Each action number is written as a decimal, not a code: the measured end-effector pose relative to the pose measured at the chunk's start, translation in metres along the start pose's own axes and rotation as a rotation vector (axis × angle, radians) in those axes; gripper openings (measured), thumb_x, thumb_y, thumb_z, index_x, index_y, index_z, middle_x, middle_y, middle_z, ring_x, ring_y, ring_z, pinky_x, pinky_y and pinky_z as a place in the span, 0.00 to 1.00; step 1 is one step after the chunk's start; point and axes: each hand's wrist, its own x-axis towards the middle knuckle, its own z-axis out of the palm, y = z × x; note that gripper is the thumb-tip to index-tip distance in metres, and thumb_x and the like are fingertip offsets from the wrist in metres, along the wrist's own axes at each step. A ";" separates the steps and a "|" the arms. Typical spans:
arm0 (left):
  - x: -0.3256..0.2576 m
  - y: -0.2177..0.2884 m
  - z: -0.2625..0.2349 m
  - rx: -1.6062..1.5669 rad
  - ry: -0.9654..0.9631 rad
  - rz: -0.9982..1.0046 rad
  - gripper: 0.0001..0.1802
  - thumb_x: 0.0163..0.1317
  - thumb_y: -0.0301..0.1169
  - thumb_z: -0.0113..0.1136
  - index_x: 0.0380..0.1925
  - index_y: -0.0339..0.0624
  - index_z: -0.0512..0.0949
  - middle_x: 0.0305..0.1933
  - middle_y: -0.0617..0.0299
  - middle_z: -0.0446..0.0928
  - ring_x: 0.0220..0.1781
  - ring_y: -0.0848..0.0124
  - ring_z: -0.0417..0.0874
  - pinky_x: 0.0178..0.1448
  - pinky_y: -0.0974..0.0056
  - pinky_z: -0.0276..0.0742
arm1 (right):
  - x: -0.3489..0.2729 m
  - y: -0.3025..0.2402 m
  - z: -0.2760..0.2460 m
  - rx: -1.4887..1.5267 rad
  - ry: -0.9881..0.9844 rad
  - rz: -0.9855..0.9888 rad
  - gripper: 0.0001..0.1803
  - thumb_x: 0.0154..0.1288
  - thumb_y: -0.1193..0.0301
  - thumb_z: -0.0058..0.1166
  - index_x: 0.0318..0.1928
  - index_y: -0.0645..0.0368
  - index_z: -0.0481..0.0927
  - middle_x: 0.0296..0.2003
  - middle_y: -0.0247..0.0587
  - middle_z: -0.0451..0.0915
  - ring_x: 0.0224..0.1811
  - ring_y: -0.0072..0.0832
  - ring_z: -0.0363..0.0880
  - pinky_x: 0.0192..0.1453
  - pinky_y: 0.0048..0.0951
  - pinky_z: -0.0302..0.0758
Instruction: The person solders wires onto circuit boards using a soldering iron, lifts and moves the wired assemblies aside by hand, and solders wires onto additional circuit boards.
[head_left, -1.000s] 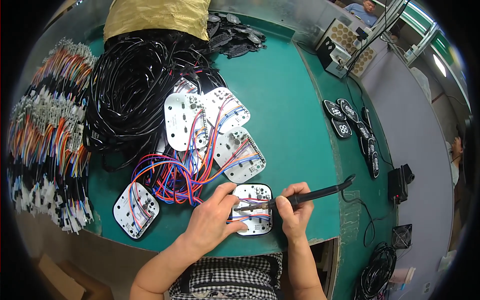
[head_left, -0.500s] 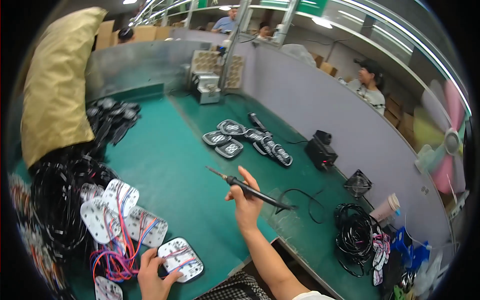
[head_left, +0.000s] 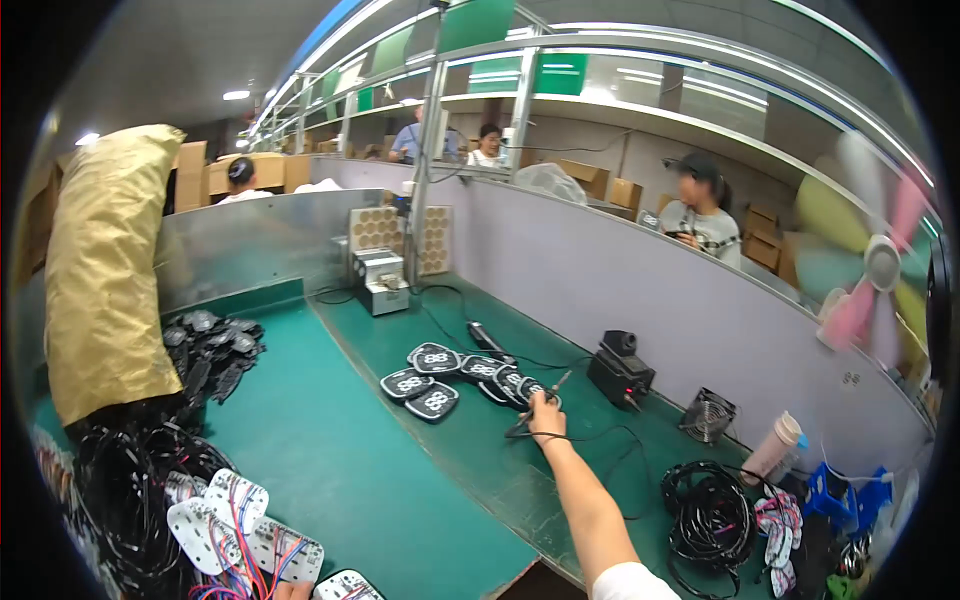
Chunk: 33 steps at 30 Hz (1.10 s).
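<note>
My right hand point(head_left: 546, 418) reaches across the bench and is closed around a soldering iron point(head_left: 564, 380), its tip pointing up and away. Beside that hand lie several black display modules point(head_left: 435, 402) with white digit-like marks, partly overlapping. Only a bit of my left hand point(head_left: 293, 591) shows at the lower edge, its fingers mostly hidden. Next to it is a white circuit board point(head_left: 346, 586), cut off by the picture's edge. Further left, more white boards point(head_left: 287, 548) with red and blue wires are piled up.
Black cables point(head_left: 120, 500) and a tan sack point(head_left: 105, 280) fill the left side. A black box with a red light point(head_left: 620, 376), a small fan point(head_left: 708, 415), a pink bottle point(head_left: 772, 448) and a cable coil point(head_left: 708, 515) stand right. A grey metal unit point(head_left: 381, 282) sits at the back.
My right hand has carried the soldering iron from the near bench to beside the display modules. The view has tipped upward, leaving my left hand and its board at the lower edge.
</note>
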 end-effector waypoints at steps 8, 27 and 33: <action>0.011 0.001 0.013 0.134 -0.225 -0.250 0.07 0.50 0.22 0.51 0.31 0.36 0.73 0.36 0.49 0.72 0.41 0.50 0.77 0.42 0.51 0.74 | 0.000 -0.031 -0.044 -0.304 0.450 -0.312 0.04 0.62 0.72 0.44 0.31 0.56 0.70 0.23 0.46 0.73 0.27 0.46 0.75 0.29 0.46 0.72; -0.039 -0.050 -0.122 -0.704 0.534 -0.409 0.09 0.65 0.26 0.47 0.41 0.35 0.74 0.36 0.61 0.77 0.33 0.76 0.77 0.38 0.72 0.73 | -0.224 -0.282 -0.128 0.539 -0.595 -1.529 0.12 0.48 0.77 0.52 0.35 0.53 0.69 0.28 0.38 0.74 0.49 0.40 0.70 0.63 0.48 0.61; -0.070 -0.114 -0.127 -1.246 0.883 -0.465 0.14 0.67 0.35 0.44 0.45 0.39 0.71 0.28 0.62 0.74 0.16 0.77 0.74 0.12 0.76 0.67 | -0.244 -0.288 -0.098 0.768 -0.431 -0.936 0.13 0.54 0.73 0.58 0.35 0.58 0.66 0.32 0.44 0.77 0.35 0.46 0.75 0.44 0.42 0.70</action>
